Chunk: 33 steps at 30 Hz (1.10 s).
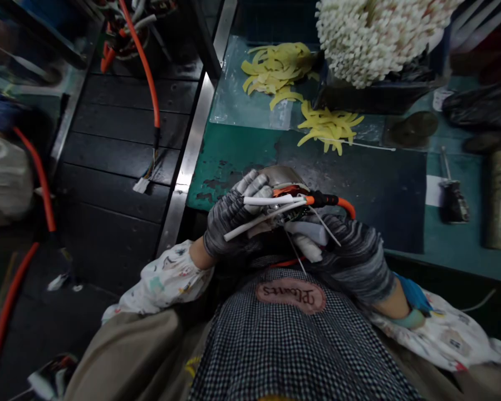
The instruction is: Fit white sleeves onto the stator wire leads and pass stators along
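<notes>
A motor stator (281, 177) with a metal rim and copper windings is held up close to my apron at the table's edge. My left hand (234, 214), in a grey striped glove, grips its left side with fingers curled over the rim. From below and the right, my right hand (350, 248), gloved alike, wraps round it, and its palm side is hidden. White sleeving (263, 221) lies across the windings toward my left hand. An orange cable (346, 206) with a black band leaves on the right. Thin white cable ties (328, 229) stick out below.
Yellow strips (329, 125) lie in piles on the green table (242, 147). Behind them, a dark bin holds many white-tipped pieces (384, 39). A brush-like tool (454, 195) and a worn cylinder (500, 197) are at right. The slatted conveyor (125, 156) on the left carries orange-cabled parts.
</notes>
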{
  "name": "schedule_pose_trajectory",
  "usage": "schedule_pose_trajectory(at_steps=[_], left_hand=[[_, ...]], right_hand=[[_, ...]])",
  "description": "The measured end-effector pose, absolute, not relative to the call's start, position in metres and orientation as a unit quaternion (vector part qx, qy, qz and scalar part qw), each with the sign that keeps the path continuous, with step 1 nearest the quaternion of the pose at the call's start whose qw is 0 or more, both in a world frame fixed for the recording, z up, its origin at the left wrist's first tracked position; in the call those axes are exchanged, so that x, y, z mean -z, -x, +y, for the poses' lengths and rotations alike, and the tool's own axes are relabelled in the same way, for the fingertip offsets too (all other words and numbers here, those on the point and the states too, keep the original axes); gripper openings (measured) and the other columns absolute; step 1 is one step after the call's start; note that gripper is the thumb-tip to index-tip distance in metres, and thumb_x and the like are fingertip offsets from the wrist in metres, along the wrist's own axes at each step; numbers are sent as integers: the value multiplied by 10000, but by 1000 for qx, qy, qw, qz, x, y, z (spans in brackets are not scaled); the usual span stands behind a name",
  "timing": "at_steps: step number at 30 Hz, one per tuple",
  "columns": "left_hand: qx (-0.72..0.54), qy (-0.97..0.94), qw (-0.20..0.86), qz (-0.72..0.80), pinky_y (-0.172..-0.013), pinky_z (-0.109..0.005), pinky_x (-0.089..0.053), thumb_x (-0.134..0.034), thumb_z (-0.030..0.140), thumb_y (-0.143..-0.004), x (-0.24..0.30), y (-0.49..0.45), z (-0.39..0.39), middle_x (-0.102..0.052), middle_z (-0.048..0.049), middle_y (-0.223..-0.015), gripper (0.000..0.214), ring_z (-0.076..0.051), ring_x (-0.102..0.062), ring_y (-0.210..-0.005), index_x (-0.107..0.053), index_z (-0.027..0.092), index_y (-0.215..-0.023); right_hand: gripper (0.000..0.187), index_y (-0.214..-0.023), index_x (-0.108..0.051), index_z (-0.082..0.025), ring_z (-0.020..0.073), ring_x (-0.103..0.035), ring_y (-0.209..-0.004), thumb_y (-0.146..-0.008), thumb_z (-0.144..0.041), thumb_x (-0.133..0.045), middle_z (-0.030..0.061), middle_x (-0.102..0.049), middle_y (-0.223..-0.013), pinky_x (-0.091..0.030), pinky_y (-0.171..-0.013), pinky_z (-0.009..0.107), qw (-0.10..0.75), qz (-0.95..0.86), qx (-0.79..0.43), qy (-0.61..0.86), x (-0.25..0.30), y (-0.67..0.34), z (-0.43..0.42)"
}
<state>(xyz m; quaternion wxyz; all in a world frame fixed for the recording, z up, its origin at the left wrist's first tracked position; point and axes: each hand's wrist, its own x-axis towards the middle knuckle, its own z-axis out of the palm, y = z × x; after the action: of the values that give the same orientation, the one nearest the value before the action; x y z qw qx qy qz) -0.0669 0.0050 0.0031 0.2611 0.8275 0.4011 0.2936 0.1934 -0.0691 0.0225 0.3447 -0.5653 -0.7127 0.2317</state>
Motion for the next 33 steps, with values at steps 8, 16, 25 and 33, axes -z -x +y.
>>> schedule_pose_trajectory(at_steps=[8,16,25,33], left_hand=[[-270,-857,233,372,-1308,-516,-542,-595,544,-1100,-26,49,17,-678,-82,-1616,495,-336,-556,-1600,-691,288,-1511],[-209,-886,218,352,-1287,-563,-514,-592,454,-1112,-50,-1,45,-669,-133,-1617,406,-383,-571,-1583,-738,223,-1411],[-82,-897,226,371,-1170,-506,-585,-674,346,-1055,-85,-52,83,-800,-136,-1345,335,-370,-747,-1291,-789,156,-1306],[50,-894,126,427,-960,-544,-652,-689,320,-1053,-98,-87,100,-830,-167,-1079,295,-398,-802,-1061,-807,138,-1253]], right_hand=[[217,-1170,-832,-327,316,-863,-906,-1044,-421,-682,62,-882,-1050,-732,-835,470,375,-707,-187,571,-25,-201,-69],[335,-1186,-842,-318,347,-831,-785,-1044,-556,-654,90,-872,-978,-677,-643,485,295,-694,-104,649,-25,-228,-63],[401,-1145,-825,-279,301,-751,-691,-1069,-580,-571,89,-822,-858,-536,-550,409,267,-710,1,652,-20,-242,-50],[412,-1175,-820,-258,305,-728,-761,-1037,-573,-593,99,-827,-922,-517,-645,427,255,-701,-3,666,-10,-244,-31]])
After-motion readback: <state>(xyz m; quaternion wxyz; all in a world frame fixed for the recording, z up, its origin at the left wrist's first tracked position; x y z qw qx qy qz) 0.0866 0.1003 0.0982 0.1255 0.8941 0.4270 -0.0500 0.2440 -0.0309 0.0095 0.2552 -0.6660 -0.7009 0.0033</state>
